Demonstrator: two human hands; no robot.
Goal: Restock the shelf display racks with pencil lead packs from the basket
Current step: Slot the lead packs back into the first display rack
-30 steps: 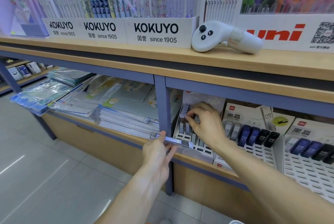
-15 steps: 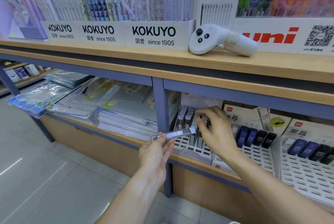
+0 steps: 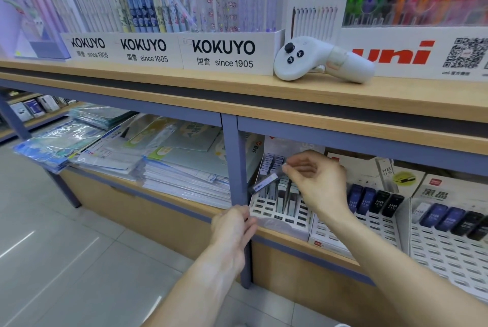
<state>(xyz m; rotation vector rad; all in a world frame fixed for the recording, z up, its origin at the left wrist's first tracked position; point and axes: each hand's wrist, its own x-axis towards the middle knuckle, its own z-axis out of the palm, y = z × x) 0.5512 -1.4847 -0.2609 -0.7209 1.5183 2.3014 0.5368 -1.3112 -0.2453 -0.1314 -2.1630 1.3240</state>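
Pinching slim rectangular lead pack point(image 3: 264, 184)

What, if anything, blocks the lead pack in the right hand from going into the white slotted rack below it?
Nothing visible. The right hand pinches the lead pack tilted just above the white rack; packs already standing there fill some slots, but empty ones show in front.

The top shelf point(image 3: 184, 86) holds boxes of pens point(image 3: 158, 10) at the back, and a controller point(image 3: 322, 60) lies in front of them, to the right. Under it, on the lower shelf point(image 3: 290, 241), a post point(image 3: 235, 168) splits the space. Left of the post lie stacks of paper pads point(image 3: 163, 163). Right of the post stand three racks point(image 3: 280, 210) side by side with lead packs point(image 3: 274, 164) in them. The right hand point(image 3: 317, 181) holds one pack point(image 3: 264, 184) over the left rack. The left hand point(image 3: 232, 229) is in front of the post, lower down.
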